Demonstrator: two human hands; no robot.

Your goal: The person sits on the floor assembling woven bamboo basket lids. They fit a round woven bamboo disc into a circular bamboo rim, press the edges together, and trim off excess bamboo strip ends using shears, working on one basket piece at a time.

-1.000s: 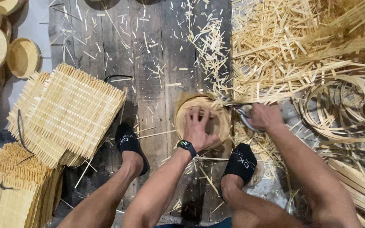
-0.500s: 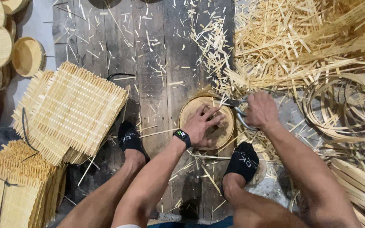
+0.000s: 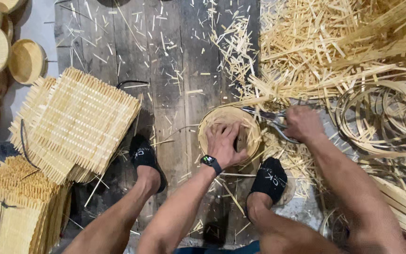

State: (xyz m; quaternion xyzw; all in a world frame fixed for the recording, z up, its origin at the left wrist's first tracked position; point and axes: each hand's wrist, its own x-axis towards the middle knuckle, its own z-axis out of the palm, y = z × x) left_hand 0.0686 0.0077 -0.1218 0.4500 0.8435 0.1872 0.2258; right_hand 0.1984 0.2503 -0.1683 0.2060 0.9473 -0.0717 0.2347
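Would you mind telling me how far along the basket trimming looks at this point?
Done: several round woven bamboo baskets sit finished at the far left, and cut slivers litter the dark wooden planks. In hand: the left hand presses into a round woven bamboo tray while the right hand works metal scissors at its rim. Left: stacks of square woven bamboo mats wait untrimmed.

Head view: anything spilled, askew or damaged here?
Nothing looks damaged. Bamboo offcuts litter the plank floor around the round basket. The woven mat stack sits fanned and askew.
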